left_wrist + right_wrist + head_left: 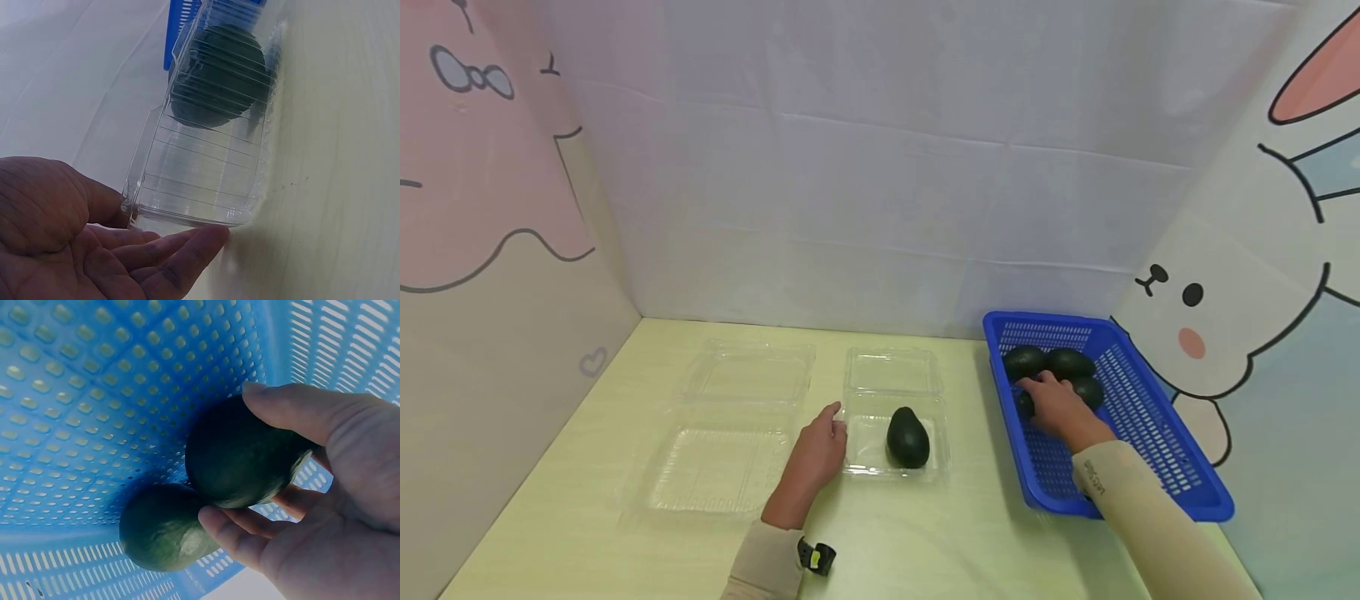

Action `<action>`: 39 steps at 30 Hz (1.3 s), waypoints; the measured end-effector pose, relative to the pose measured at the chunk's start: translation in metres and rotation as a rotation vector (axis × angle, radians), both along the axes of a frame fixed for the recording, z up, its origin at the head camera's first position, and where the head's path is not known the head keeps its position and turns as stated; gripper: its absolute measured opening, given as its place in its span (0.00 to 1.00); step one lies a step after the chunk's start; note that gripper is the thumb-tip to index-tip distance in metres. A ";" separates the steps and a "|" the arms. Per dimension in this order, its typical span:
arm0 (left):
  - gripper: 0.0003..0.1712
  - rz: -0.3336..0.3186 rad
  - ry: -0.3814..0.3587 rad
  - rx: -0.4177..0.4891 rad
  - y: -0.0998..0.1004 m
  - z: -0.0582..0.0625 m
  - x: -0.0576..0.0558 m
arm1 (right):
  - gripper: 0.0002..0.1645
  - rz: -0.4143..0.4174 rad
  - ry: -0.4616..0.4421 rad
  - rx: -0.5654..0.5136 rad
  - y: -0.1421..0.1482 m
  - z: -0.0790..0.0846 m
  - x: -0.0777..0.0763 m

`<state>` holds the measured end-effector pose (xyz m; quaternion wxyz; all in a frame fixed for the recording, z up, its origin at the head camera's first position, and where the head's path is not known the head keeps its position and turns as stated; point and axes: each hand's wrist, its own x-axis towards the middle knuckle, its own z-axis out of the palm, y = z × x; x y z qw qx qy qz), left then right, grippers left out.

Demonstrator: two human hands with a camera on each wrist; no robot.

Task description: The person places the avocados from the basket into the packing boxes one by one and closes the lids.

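Note:
My left hand [815, 454] is at the left side of a small clear plastic clamshell box [863, 429], which stands with its lid folded back. In the left wrist view, thumb and fingers pinch the edge of this box. One dark green avocado [907, 439] lies in its right half. Inside the blue basket [1028, 467], my right hand [1063, 408] grips an avocado [244, 456], thumb on one side and fingers on the other. Another avocado [162, 528] lies against the held one. In the head view the hand partly covers the held fruit.
A larger clear clamshell box [718, 475] lies opened out at the left of the table [910, 542]. More avocados [1070, 364] sit at the far end of the basket. A white cloth wall [880, 208] rises behind the table, with printed panels at both sides.

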<state>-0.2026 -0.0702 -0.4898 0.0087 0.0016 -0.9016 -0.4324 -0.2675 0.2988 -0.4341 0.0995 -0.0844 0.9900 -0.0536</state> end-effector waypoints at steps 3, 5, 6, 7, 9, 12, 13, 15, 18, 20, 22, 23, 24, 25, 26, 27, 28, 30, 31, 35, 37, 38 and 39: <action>0.24 0.001 -0.004 0.000 0.000 0.000 0.000 | 0.33 -0.002 -0.001 0.009 0.000 -0.001 0.000; 0.24 0.002 -0.008 0.004 0.001 0.000 0.001 | 0.33 0.000 0.003 0.016 0.000 -0.002 0.000; 0.25 0.002 -0.010 0.006 0.001 0.000 0.001 | 0.32 0.000 0.004 0.018 -0.001 -0.002 0.000; 0.25 0.003 -0.012 0.006 0.001 0.000 0.001 | 0.32 0.004 0.008 0.021 -0.001 -0.002 0.000; 0.25 0.003 -0.014 0.010 0.002 0.000 0.001 | 0.31 0.013 0.017 0.024 -0.001 -0.002 0.001; 0.25 0.004 -0.012 0.008 0.002 0.001 0.001 | 0.31 0.032 0.039 0.024 -0.001 0.001 0.002; 0.24 0.005 -0.010 0.008 0.002 0.001 0.001 | 0.31 0.040 0.049 0.022 0.000 0.003 0.002; 0.24 0.005 -0.006 0.007 0.002 0.002 0.001 | 0.31 0.052 0.069 0.017 0.000 0.005 0.001; 0.24 0.001 0.000 0.003 0.001 0.002 0.001 | 0.31 0.069 0.097 0.014 0.003 0.009 -0.001; 0.25 -0.002 -0.005 0.000 0.000 0.002 0.001 | 0.31 0.067 0.110 0.012 0.005 0.013 -0.002; 0.24 -0.005 0.002 -0.005 0.000 0.002 0.002 | 0.32 0.066 0.123 0.006 0.007 0.017 -0.003; 0.24 -0.006 0.002 -0.002 0.000 0.003 0.002 | 0.32 0.063 0.128 0.002 0.008 0.019 -0.003; 0.25 -0.005 -0.002 -0.001 0.000 0.002 0.002 | 0.33 0.059 0.133 -0.002 0.009 0.022 -0.004; 0.24 -0.005 0.001 -0.002 0.000 0.002 0.002 | 0.34 0.054 0.137 -0.006 0.009 0.025 -0.004; 0.24 -0.006 0.004 -0.002 0.000 0.002 0.002 | 0.34 0.053 0.143 -0.007 0.009 0.028 -0.004; 0.24 -0.007 0.010 -0.001 0.000 0.002 0.002 | 0.34 0.052 0.149 -0.006 0.009 0.030 -0.004; 0.24 -0.008 0.011 0.000 0.000 0.002 0.002 | 0.34 0.053 0.154 -0.006 0.009 0.033 -0.004; 0.24 -0.006 0.011 -0.002 0.000 0.002 0.001 | 0.34 0.053 0.159 -0.006 0.008 0.038 -0.004; 0.24 -0.006 0.013 -0.003 0.000 0.002 0.001 | 0.34 0.056 0.165 -0.006 0.008 0.040 -0.004; 0.24 -0.006 0.007 -0.008 0.000 0.001 0.001 | 0.32 0.065 0.174 -0.009 0.006 0.048 -0.004; 0.24 -0.006 0.006 -0.010 0.000 0.001 0.001 | 0.31 0.071 0.186 -0.006 0.005 0.052 -0.004; 0.24 -0.005 0.007 -0.012 0.000 0.001 0.001 | 0.31 0.074 0.192 -0.008 0.003 0.054 -0.004; 0.24 -0.005 0.005 -0.011 0.000 0.001 0.001 | 0.32 0.078 0.201 -0.011 0.002 0.055 -0.004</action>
